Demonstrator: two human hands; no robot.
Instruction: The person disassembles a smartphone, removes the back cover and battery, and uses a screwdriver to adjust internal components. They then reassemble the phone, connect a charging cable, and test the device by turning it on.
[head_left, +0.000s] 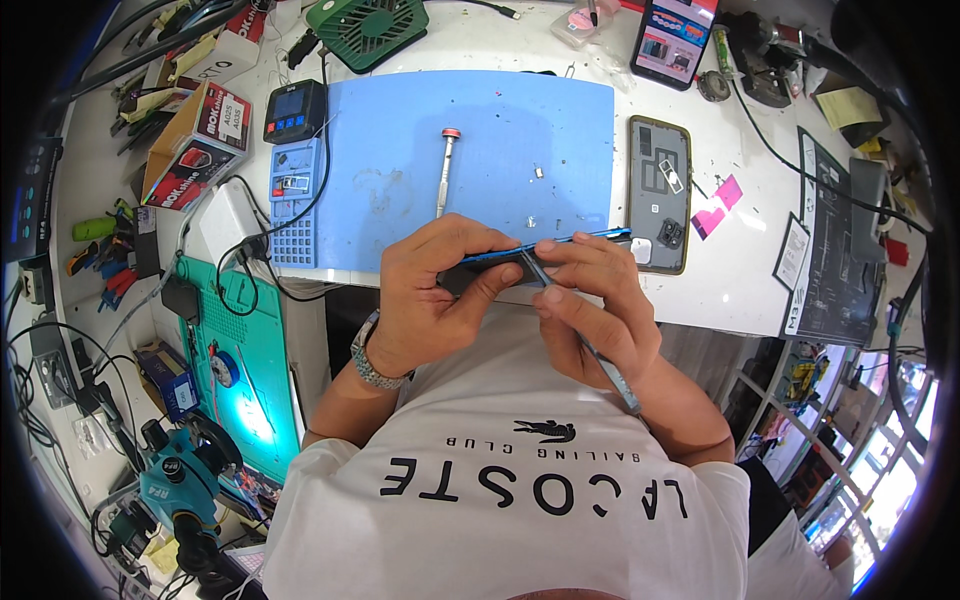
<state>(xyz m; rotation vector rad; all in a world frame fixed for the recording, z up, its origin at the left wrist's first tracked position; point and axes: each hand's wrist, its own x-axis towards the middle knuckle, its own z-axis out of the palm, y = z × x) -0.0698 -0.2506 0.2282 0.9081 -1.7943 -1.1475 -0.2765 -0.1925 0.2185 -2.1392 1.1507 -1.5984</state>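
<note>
Held edge-on over the front edge of the blue mat (380, 130) is a thin dark phone (478, 279) with a blue rim. My left hand (430, 300) is closed on its left part, thumb underneath along the near face. My right hand (610, 320) grips a slim grey metal pry tool (618, 385), whose tip meets the phone's edge near the middle, and its upper fingers also rest on the phone. A silver screwdriver (445, 170) with a red cap lies on the mat beyond my hands.
An opened phone (657, 190) lies right of the mat, beside pink scraps (715, 207). A green fan (365, 30) and upright smartphone (670, 40) stand behind. A small device (295, 110), cables and boxes (197, 140) are left. A microscope (185, 480) stands lower left by a teal mat (215, 300).
</note>
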